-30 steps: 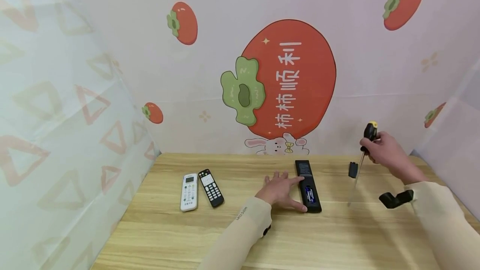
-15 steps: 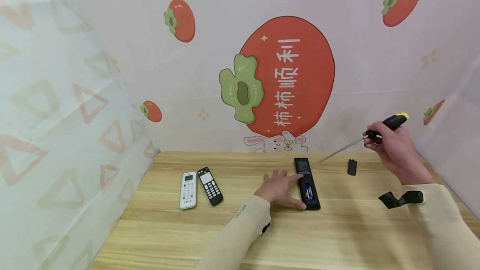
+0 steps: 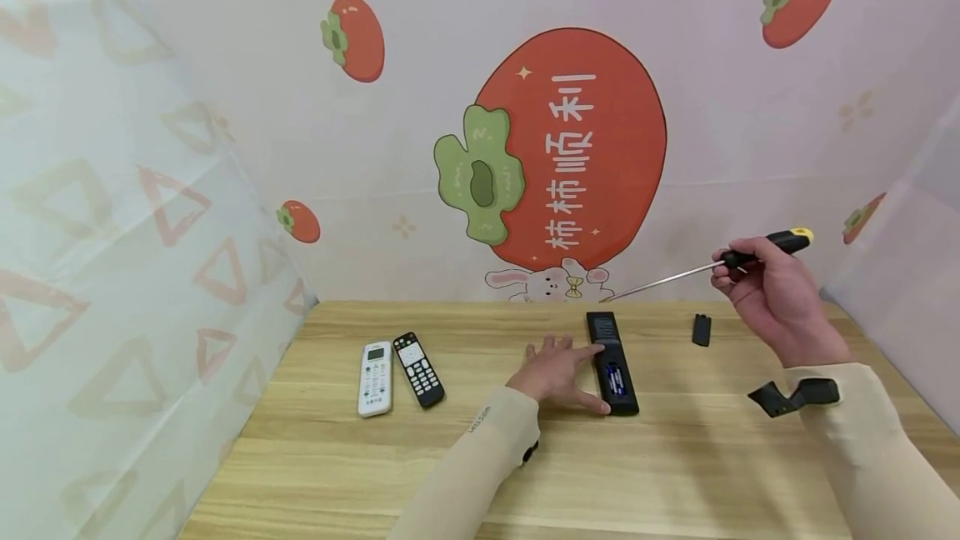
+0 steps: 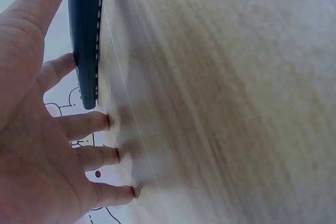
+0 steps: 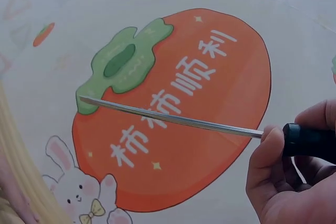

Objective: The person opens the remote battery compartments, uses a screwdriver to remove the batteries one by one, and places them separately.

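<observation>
A black remote control (image 3: pixel 604 330) lies back side up on the table, its battery compartment uncovered and blue batteries (image 3: pixel 617 382) showing inside. My left hand (image 3: pixel 553 375) rests at its left side with fingers spread. In the left wrist view, the index fingertip touches the edge of the remote (image 4: pixel 86 40), and the other fingertips reach the tabletop. My right hand (image 3: pixel 783 302) grips a long screwdriver (image 3: pixel 660 282) by its black and yellow handle, raised over the table. Its metal shaft (image 5: pixel 178 121) points left, the tip above the remote's far end in the head view.
A small black battery cover (image 3: pixel 701 329) lies to the right of the remote. On the left are a white remote (image 3: pixel 375 379) and a smaller black remote (image 3: pixel 420 369) with white buttons. A printed backdrop (image 3: pixel 405 148) stands behind the wooden table (image 3: pixel 322 473).
My right hand has turned the screwdriver from pointing down beside the battery cover to nearly level, pointing left, and shifted slightly left. My left hand stays on the remote.
</observation>
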`<state>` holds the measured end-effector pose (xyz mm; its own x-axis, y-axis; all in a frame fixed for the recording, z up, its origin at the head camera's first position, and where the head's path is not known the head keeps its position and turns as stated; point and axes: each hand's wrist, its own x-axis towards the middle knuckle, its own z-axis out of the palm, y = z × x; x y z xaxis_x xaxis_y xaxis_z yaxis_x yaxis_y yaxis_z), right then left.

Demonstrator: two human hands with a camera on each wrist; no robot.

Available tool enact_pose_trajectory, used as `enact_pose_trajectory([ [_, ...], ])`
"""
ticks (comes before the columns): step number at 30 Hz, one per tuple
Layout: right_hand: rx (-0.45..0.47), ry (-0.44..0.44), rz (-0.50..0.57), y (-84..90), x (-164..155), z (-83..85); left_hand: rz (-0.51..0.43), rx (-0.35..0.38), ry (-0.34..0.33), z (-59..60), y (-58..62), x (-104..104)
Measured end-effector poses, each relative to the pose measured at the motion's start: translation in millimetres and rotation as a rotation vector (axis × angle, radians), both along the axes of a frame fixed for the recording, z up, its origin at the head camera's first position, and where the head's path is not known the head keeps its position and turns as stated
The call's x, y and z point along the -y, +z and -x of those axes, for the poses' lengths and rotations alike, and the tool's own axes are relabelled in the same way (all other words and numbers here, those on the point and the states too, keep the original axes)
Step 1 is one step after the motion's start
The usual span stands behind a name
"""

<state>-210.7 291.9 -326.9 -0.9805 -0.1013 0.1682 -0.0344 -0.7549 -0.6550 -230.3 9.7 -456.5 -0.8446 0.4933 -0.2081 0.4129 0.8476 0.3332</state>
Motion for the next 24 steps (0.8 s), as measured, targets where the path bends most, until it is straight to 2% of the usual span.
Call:
enact_pose_trajectory([
  [13,0.058,0.078,0.102,3.4,3.2,0.2,0.001,0.0,0.002,1.2,-0.1,0.1],
  [24,0.088,0.095,0.119,1.0,3.0,0.2,0.004,0.001,0.005,-0.8,-0.7,-0.3],
])
